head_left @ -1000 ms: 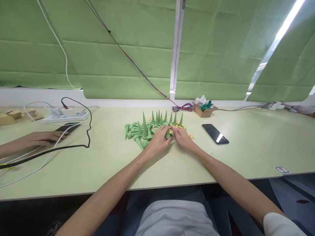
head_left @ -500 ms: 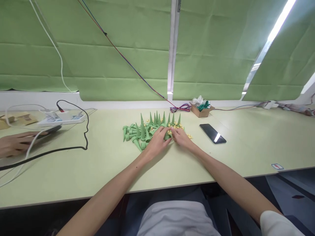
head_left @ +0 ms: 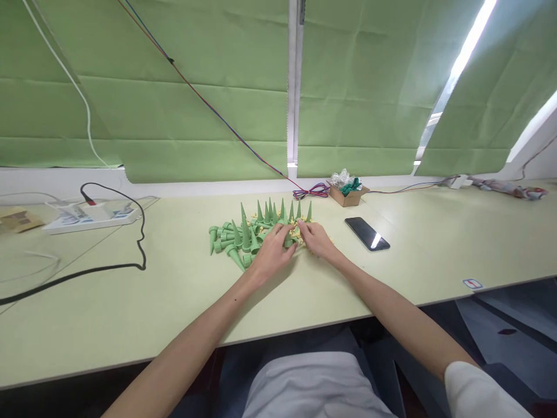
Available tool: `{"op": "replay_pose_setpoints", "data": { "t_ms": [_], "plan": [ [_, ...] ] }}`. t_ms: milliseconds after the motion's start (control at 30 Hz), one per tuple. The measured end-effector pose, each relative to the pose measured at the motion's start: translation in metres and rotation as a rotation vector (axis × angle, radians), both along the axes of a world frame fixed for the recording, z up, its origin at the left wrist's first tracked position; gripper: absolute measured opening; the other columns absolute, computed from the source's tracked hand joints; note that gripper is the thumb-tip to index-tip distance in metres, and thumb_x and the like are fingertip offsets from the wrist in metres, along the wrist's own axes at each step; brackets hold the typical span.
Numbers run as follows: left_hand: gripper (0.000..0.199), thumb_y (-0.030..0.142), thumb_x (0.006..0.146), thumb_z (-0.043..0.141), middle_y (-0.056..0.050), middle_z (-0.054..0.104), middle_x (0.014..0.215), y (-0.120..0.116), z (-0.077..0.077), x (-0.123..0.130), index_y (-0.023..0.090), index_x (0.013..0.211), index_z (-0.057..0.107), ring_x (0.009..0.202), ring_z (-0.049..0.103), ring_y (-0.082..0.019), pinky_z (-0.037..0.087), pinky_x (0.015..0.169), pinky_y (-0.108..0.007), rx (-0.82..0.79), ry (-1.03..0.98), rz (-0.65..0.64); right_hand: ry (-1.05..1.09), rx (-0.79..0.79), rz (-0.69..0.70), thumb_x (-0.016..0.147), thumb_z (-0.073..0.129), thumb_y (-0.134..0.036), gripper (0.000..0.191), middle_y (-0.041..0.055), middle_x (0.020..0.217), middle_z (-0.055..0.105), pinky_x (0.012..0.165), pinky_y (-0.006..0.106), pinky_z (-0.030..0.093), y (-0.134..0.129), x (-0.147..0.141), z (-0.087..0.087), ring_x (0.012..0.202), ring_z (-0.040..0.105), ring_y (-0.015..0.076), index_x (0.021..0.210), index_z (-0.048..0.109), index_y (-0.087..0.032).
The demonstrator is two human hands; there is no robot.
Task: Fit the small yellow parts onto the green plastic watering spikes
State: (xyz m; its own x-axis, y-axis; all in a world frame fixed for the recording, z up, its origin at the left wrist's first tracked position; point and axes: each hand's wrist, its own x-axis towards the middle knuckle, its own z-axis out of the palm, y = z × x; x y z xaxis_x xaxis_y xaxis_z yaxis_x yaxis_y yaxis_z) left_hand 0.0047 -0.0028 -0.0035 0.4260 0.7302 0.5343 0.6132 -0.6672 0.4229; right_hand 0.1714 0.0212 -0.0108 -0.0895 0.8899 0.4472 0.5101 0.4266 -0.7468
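A cluster of green plastic spikes [head_left: 246, 237], cone-shaped with ribbed caps, covers the middle of the table; several stand point up and others lie on their sides. My left hand [head_left: 272, 251] is closed around one green spike [head_left: 288, 240] at the near right of the cluster, its fingers partly covering it. Close beside it, my right hand [head_left: 317, 239] is pinched with thumb and forefinger together; whatever it may hold is too small to make out. Small yellow pieces [head_left: 295, 233] lie scattered between and behind the hands, partly hidden by them.
Right of my hands lies a black phone [head_left: 368, 233]. Behind it are a small cardboard box [head_left: 345, 198] with plastic wrap and green material, and a bundled cable [head_left: 311, 191]. At left, a white power strip [head_left: 93, 217] trails a black cable [head_left: 143, 238].
My view has swung, shifting the table things left; another person's hand with a dark device has left the view. My right hand has lifted slightly away from the left, which keeps its spike.
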Motion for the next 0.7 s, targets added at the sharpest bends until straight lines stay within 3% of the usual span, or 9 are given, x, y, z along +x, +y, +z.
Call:
{"op": "replay_pose_setpoints", "data": {
  "t_ms": [67,167,267,433,700],
  "plan": [
    [0.04,0.021,0.088,0.055,-0.009,0.058,0.118,-0.0011,0.0012,-0.0002,0.02,0.127,0.054,0.103,0.059,-0.023,0.049,0.089,-0.037,-0.014,0.016,-0.028,0.034,0.073,-0.035,0.095,0.032,-0.061,0.056,0.001,0.06,0.053,0.058,0.026,0.036,-0.0023,0.0014,0.0045,0.059,0.048,0.014,0.064,0.052,-0.019],
    [0.043,0.019,0.086,0.054,-0.009,0.059,0.114,-0.0035,0.0014,-0.0004,0.021,0.129,0.052,0.096,0.06,-0.023,0.049,0.087,-0.037,-0.049,0.094,-0.097,0.088,0.083,0.009,0.094,0.038,-0.059,0.049,0.0024,0.072,0.061,0.062,0.025,0.039,-0.0032,0.0026,0.0065,0.064,0.052,0.014,0.076,0.059,-0.018],
    [0.04,0.017,0.085,0.052,-0.008,0.059,0.11,-0.0056,0.0006,-0.0001,0.021,0.124,0.055,0.094,0.06,-0.023,0.049,0.085,-0.037,-0.056,0.172,-0.155,0.083,0.084,0.027,0.092,0.043,-0.057,0.045,0.0022,0.072,0.061,0.063,0.025,0.04,-0.0009,0.0019,0.0027,0.065,0.051,0.0136,0.072,0.055,-0.018],
    [0.037,0.018,0.085,0.051,-0.009,0.059,0.108,-0.0066,0.0003,0.0003,0.022,0.121,0.056,0.094,0.06,-0.024,0.05,0.08,-0.036,-0.06,0.227,-0.165,0.093,0.107,0.01,0.09,0.048,-0.052,0.041,-0.0023,0.06,0.047,0.057,0.025,0.036,0.0024,0.0011,-0.0026,0.058,0.043,0.0121,0.064,0.044,-0.02],
    [0.041,0.023,0.09,0.05,-0.01,0.045,0.142,-0.0101,0.0018,0.002,0.029,0.13,0.053,0.068,0.064,-0.013,0.052,0.082,-0.036,-0.099,0.162,-0.191,0.206,0.173,-0.109,0.09,0.05,-0.044,0.036,-0.004,0.06,0.04,0.056,0.025,0.033,-0.0027,0.005,0.0049,0.056,0.037,0.011,0.064,0.041,-0.02]
  ]
}}
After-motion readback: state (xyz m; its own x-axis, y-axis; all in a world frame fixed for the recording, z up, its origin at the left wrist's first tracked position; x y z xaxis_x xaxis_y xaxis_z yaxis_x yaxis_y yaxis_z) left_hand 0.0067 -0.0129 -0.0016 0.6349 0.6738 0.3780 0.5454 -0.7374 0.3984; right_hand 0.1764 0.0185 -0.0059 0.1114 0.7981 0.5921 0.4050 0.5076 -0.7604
